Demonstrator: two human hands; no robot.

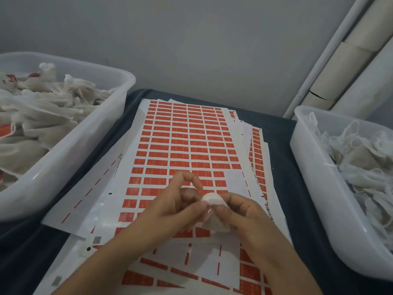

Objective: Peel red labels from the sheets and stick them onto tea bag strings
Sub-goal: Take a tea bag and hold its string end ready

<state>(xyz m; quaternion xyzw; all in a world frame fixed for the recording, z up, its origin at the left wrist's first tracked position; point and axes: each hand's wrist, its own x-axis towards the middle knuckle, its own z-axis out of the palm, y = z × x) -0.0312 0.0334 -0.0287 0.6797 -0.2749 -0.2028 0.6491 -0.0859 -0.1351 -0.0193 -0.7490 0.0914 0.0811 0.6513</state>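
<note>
- We judge that this step is readying a tea bag for its label: both hands meet over the near part of the top label sheet, pinching the bag between them.
- Our left hand pinches the bunched white top of the bag with thumb and curled fingers; our right hand grips the bag's body just beside it.
- We cannot see a loose string or a peeled label in either hand, so we would free the string first and keep it taut before pressing a label around it.
- Folding the label squarely, edges matched, should keep the adhesive from showing.
- Count: two hands, one bag in hand, two tubs: the left tub holds bags, some with red labels showing, the right tub bags with white strings.
- The sheets overlap in a stack, at least three; the exact number is unclear.
</note>
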